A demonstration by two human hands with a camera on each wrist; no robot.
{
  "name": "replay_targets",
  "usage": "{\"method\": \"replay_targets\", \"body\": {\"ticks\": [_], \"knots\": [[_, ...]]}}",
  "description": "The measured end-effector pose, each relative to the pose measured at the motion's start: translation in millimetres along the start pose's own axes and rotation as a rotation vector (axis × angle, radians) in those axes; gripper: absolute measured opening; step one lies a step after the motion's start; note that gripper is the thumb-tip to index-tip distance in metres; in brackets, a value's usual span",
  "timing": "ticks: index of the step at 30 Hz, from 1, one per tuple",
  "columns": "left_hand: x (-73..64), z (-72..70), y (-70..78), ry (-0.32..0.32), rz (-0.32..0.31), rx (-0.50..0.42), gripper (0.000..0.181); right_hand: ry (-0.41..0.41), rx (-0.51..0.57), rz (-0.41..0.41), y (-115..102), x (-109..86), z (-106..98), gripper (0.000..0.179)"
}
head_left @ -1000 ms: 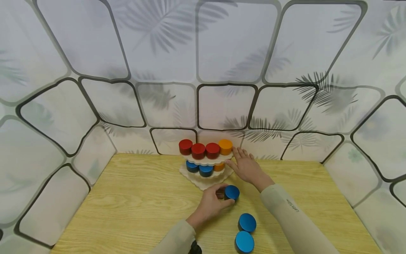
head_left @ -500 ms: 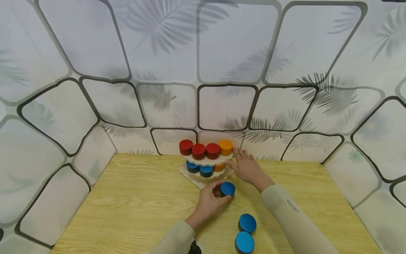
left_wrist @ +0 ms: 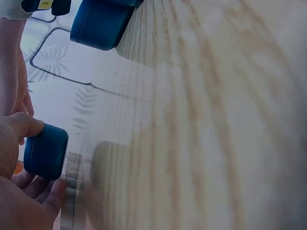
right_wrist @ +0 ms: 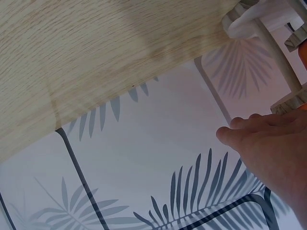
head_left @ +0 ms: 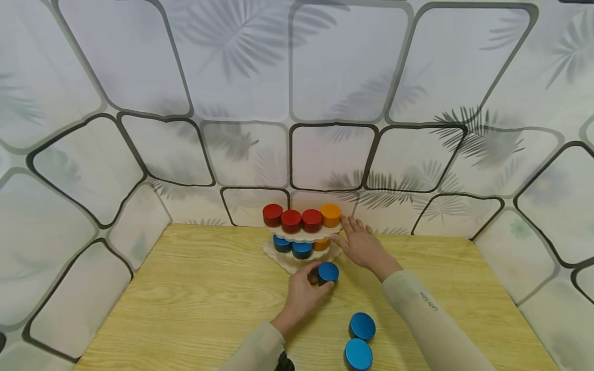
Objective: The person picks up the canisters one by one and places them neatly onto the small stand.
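Note:
My left hand [head_left: 301,296] pinches a round blue tin [head_left: 328,273] between thumb and fingers, just in front of the tiered stand. In the left wrist view that blue tin [left_wrist: 47,152] stands a little above the wood, thumb on one side and fingertips on the other. My right hand [head_left: 366,250] rests with extended fingers against the right edge of the stand's upper tier [head_left: 301,238]. Red tins [head_left: 291,221] and an orange tin [head_left: 331,215] line that tier. Below, on a lower tier [head_left: 330,253], are blue tins [head_left: 302,250] and another orange tin [head_left: 321,244].
Two more blue tins, a farther one [head_left: 362,326] and a nearer one [head_left: 358,354], sit on the wooden table [head_left: 204,288] between my forearms. A patterned cloth wall [head_left: 334,157] rises directly behind the stand and along both sides.
My left hand has carried the blue tin leftward and away from me, closer to the stand's lower tier. The right hand stays against the stand.

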State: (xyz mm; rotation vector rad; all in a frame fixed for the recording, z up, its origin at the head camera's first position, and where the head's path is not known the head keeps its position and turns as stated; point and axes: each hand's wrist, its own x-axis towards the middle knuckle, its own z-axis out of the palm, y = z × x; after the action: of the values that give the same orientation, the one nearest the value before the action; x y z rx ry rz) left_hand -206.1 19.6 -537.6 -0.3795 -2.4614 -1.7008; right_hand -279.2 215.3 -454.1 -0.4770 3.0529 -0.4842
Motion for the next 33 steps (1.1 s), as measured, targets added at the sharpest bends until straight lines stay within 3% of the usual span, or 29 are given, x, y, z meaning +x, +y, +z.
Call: {"method": "replay_targets", "body": {"ticks": [7, 14, 33], "knots": [[1.4, 2.2, -1.3, 0.045, 0.010, 0.014, 0.053, -0.004, 0.002, 0.003, -0.1, -0.9, -0.8, 0.080], [1.2, 6.1, -4.9, 0.131, 0.090, 0.073, 0.054, -0.006, 0.006, 0.006, -1.6, -1.7, -2.1, 0.081], [0.6, 15.2, 3.1, 0.251, 0.058, 0.167, 0.047, -0.029, 0.013, 0.020, 1.0, 0.4, 0.5, 0.081]]}}
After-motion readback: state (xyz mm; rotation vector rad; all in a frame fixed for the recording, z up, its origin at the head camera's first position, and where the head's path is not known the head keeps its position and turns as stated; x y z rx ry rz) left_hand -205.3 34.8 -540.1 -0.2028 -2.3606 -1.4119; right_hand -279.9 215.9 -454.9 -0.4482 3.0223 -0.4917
